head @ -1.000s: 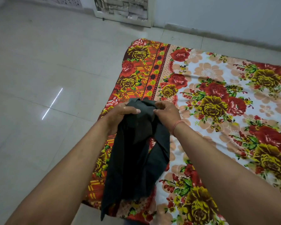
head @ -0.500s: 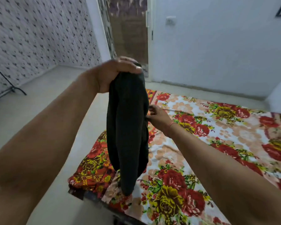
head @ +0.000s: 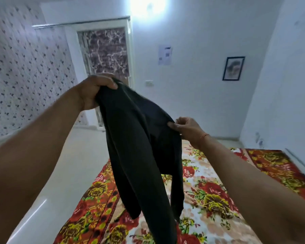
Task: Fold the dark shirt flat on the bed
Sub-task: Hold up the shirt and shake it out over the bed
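Note:
The dark shirt (head: 141, 147) hangs bunched in the air above the bed (head: 209, 199), which is covered by a floral sheet in red, yellow and white. My left hand (head: 93, 90) grips the shirt's top edge, raised high at centre left. My right hand (head: 185, 127) is lower and to the right, pinching the cloth's right edge between thumb and fingers. The shirt's lower end dangles close to the sheet near the bottom of the view.
Pale tiled floor (head: 63, 173) lies left of the bed. A door (head: 107, 55) stands behind the shirt, patterned wallpaper (head: 25, 71) covers the left wall, and a framed picture (head: 233, 67) hangs on the white wall at right.
The shirt has risen from the bed's corner into the air. My left hand lifted it high, my right hand slid to its right edge, and my view tilted up toward the walls.

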